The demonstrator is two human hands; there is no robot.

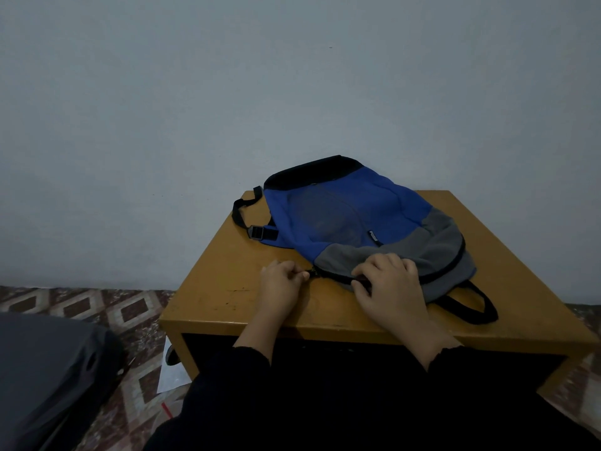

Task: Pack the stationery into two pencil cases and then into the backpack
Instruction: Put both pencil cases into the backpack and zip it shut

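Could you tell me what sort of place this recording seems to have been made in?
Probably a room in a home, though that is a guess: a small wooden table stands against a plain painted wall on a patterned tile floor, with a blue and grey backpack lying on it.

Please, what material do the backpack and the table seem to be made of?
The backpack looks like soft woven fabric, blue and grey, matte: it sags flat and creases. Its straps seem black webbing. The table looks like wood or laminated board with a smooth yellow-brown finish, scuffed dark in places; which one is unclear.
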